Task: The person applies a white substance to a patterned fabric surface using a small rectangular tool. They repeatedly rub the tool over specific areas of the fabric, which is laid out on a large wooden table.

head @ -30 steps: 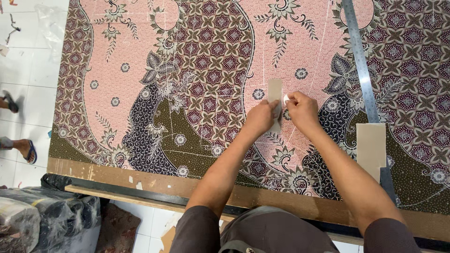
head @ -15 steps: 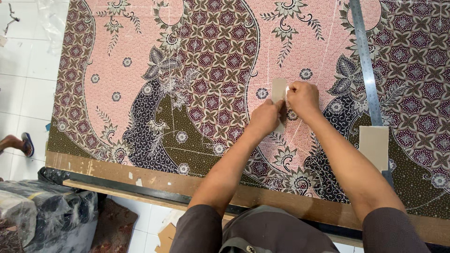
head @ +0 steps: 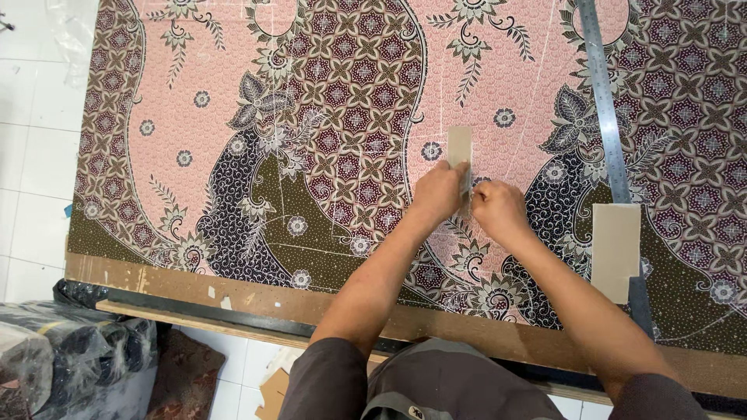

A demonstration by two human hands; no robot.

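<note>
The batik cloth (head: 350,101) is pink with maroon star-diamond tiles, plus olive and dotted navy patches along the table's near edge. Small card (head: 459,146) and bigger card (head: 615,249) are plain beige, ruler (head: 601,93) steel grey.

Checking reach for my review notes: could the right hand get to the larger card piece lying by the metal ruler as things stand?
Probably yes. The right hand is on the cloth beside the small card strip, and only flat cloth lies between it and the larger card piece by the ruler.
</note>
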